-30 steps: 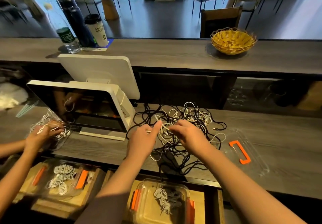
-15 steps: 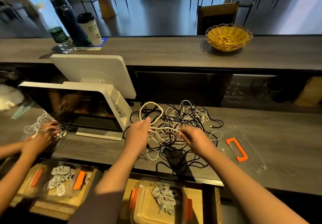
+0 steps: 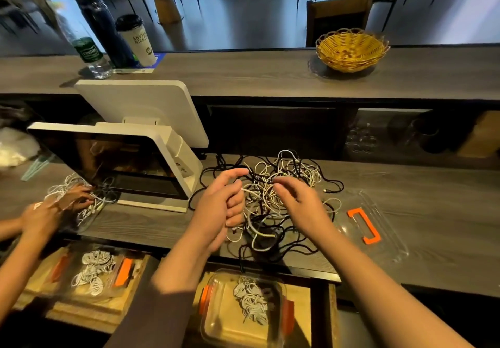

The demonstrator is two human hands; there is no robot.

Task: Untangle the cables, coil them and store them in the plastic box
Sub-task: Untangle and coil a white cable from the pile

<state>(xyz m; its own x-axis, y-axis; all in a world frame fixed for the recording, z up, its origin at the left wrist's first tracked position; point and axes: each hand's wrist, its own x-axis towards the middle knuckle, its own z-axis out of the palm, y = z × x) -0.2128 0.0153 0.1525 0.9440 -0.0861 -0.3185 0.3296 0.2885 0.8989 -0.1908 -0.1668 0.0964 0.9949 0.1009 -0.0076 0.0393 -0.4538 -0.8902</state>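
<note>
Grey wood-grain counter (image 3: pixel 405 239), seen from above, with an open drawer below its near edge. Nearest, in that drawer: clear plastic box (image 3: pixel 243 318) with orange clips, holding several coiled white cables (image 3: pixel 250 300) toward its far side. Further left, low down, a second box (image 3: pixel 92 269) with white coils inside.

On the counter just beyond the drawer, at centre: tangled heap of cables (image 3: pixel 270 204), black and white strands knotted together, some black loops trailing toward the near edge. Left hand (image 3: pixel 219 207) raised over the heap's left side, lower fingers curled round a white cable (image 3: pixel 250 192), index finger hooked upward. Right hand (image 3: pixel 300 204) over the heap's right side, fingers bent and close together near the same white strand; motion-blurred at the tips, so whether pinching it cannot be told.

Right of the heap, flat on the counter: clear lid (image 3: pixel 378 220) with an orange handle.

Far left, another person's hands (image 3: pixel 54 209) in a smaller white cable tangle (image 3: pixel 81 196). Behind those, a white point-of-sale terminal (image 3: pixel 130 155) with two screens.

Farther back, on the raised ledge: water bottle (image 3: pixel 90 55), dark flask (image 3: pixel 105 28) and lidded paper cup (image 3: pixel 138 40) at left, yellow woven basket (image 3: pixel 351 50) at right. Beyond that, chairs and tables on a dark floor.
</note>
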